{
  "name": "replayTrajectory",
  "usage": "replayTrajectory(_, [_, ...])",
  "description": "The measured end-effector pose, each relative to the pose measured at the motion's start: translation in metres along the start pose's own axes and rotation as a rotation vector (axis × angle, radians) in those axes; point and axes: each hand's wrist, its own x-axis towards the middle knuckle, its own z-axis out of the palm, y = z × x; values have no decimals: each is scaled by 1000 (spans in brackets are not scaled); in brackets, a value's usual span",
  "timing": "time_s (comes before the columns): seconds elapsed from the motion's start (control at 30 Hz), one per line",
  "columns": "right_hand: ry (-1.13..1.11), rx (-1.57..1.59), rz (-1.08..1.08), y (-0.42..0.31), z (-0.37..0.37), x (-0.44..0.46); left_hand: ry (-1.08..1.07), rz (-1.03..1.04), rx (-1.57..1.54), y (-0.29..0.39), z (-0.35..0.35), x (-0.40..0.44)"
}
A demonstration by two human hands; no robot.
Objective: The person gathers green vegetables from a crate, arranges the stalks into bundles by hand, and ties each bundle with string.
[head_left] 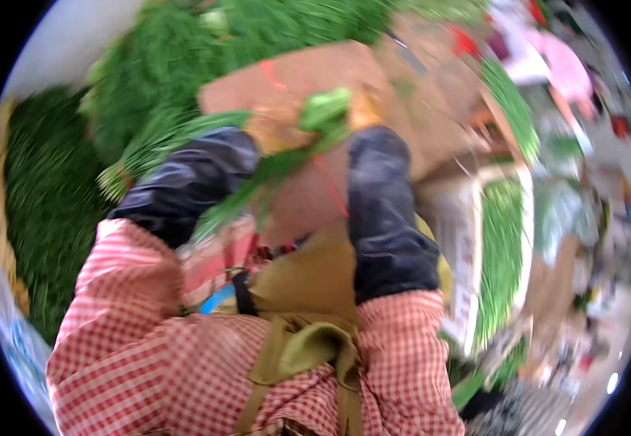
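Left hand and right hand pinch greens (blurred) within the edges of a board.

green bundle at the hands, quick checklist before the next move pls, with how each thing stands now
1. Green bundle between left hand and right hand: ok.
2. Firm grip by both hands: cannot tell, fingers are blurred.
3. Brown board beneath the bundle: ok.
4. Stalk ends lined up evenly: cannot tell, too blurred.
5. Knife-like tool apart from the hands: ok, it lies on the cardboard beyond the right hand.
6. Dark sleeve covers over both forearms: ok.
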Motion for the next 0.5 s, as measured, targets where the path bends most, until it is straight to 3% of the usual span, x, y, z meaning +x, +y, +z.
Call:
replayTrajectory(0.03, [-90, -343, 79, -35, -31, -25, 66, -27, 106, 2, 8, -3])
replayTrajectory(0.07, [-17, -370, 189, -59, -59, -53, 123, 64, 185, -4, 13, -3])
replayTrajectory(0.13, [432, -138, 52, -46, -90, -101, -49, 109, 260, -5, 8, 4])
replayTrajectory(0.17, [506, -177, 99, -31, -123, -127, -78, 102, 287, -12, 11, 9])
replayTrajectory(0.23, [536, 129, -26, -9, -171, -194, -189, 17, 341, 7, 4, 12])
replayTrajectory(0.3, [723, 93, 83, 0, -217, -282, -264, -12, 359, 27, -7, 8])
replayTrajectory(0.33, [785, 83, 237, 16, -229, -326, -297, -42, 379, 26, -6, 4])
replayTrajectory(0.4, [754, 118, 446, 80, -231, -401, -342, -48, 392, 13, -4, 12])
replayTrajectory(0.47, [573, -22, 612, 162, -222, -489, -448, -62, 402, 18, -11, 19])
replayTrajectory(0.5, [567, 7, 700, 171, -226, -531, -466, -66, 371, 21, -13, 19])
